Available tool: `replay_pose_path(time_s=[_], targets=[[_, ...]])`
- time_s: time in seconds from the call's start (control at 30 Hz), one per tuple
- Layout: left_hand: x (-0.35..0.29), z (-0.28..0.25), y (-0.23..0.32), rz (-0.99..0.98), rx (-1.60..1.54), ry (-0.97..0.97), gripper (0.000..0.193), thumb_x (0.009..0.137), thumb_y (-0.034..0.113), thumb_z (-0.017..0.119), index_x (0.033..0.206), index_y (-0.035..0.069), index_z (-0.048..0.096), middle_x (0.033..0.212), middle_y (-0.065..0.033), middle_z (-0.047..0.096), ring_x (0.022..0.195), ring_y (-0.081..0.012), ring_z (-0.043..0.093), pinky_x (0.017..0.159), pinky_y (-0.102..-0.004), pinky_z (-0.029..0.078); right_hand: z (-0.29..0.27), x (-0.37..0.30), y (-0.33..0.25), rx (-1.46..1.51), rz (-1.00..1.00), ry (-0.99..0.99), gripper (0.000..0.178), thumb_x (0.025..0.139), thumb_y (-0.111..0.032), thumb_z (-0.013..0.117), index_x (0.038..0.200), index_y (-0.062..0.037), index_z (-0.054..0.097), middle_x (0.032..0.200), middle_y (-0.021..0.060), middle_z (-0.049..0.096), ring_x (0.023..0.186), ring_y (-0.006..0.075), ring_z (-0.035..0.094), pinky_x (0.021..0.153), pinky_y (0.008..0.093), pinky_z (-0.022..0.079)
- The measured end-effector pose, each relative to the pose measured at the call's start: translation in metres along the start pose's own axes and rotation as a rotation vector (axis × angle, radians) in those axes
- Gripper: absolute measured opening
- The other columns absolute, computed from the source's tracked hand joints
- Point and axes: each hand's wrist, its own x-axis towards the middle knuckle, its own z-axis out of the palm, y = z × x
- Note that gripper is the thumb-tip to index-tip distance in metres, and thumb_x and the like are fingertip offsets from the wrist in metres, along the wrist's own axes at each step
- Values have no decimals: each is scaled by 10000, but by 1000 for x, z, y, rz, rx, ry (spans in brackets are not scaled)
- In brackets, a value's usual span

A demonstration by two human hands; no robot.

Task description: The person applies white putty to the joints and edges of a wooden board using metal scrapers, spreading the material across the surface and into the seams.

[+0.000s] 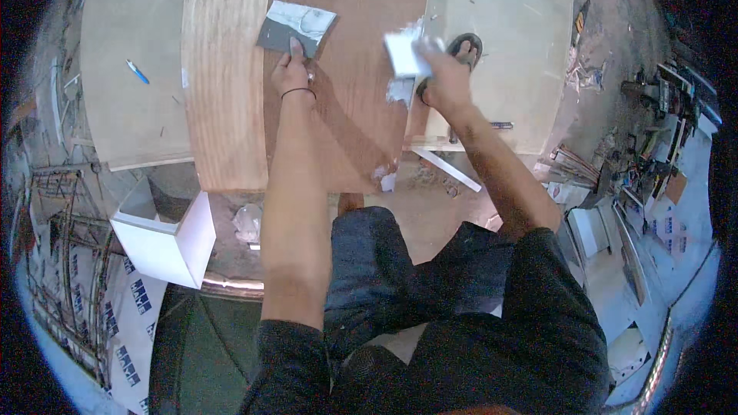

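Observation:
My left hand (290, 74) grips the near edge of a dark grey square plate (280, 34), thumb on top and the other fingers hidden beneath. White paste (304, 17) covers the plate's far part. In my right hand (447, 73), blurred by motion, is a flat white spreader-like piece (406, 55). It is over the right edge of a reddish-brown wood panel (350, 100), among white paste patches (398, 91). Whether it touches the panel I cannot tell.
A striped wood board (224, 84) lies left of the panel, with pale sheets (134, 15) on both sides. A blue pen (137, 71) rests on the left sheet. My sandalled foot (465, 50) is beside my right hand. A white box (165, 234) stands near left; scrap (669, 123) lies right.

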Motion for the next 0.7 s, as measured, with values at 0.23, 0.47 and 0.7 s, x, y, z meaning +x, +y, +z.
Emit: replay_pose_path(time_s=[0.23,0.47,0.7], targets=[[6,-17,-2,53,6,7,340,802,366,640,854,31,618,652,27,514,473,-56,404,415,-217,320,-3,-111,-54,138,-134,-221,524,697,36,465,1188,-136,526,1162,151,541,1042,301,544,862,360,450],[-7,-43,-18,177,56,-188,296,856,315,579,796,26,598,598,28,478,474,-47,393,417,-208,300,-2,-116,-39,762,430,-70,251,826,-12,512,1072,40,510,983,80,603,873,180,610,782,317,471],[-50,-78,-76,250,8,-79,278,870,259,570,662,84,511,556,35,448,437,-30,374,388,-189,272,4,-114,-53,1693,896,36,219,851,-31,503,1056,46,515,977,90,610,874,181,602,770,317,470]])
